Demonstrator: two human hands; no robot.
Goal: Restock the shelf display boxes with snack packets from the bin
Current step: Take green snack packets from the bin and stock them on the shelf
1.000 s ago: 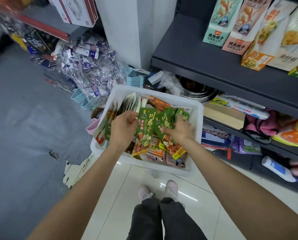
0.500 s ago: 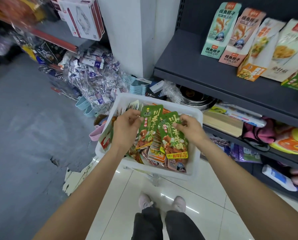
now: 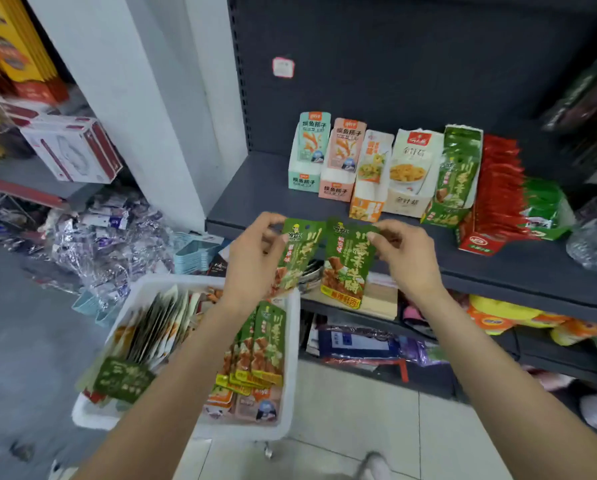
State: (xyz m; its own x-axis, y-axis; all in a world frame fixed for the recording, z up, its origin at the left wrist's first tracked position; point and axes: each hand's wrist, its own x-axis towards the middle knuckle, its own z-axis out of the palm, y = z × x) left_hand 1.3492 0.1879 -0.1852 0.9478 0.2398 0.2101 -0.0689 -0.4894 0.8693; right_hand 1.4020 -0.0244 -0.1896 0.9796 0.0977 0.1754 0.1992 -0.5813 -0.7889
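Head view: left hand (image 3: 252,258) and right hand (image 3: 408,254) each pinch a green packet (image 3: 345,265) mid-carry; next, slot them into the green box (image 3: 453,188).

The shelf (image 3: 255,199) had bare room at 11 o'clock of the hands, left of the display boxes (image 3: 370,168). These boxes stood touching in a row at 1 o'clock, closing the back. The bin (image 3: 292,341) blocked the way at 7 o'clock, full of packets (image 3: 262,344).
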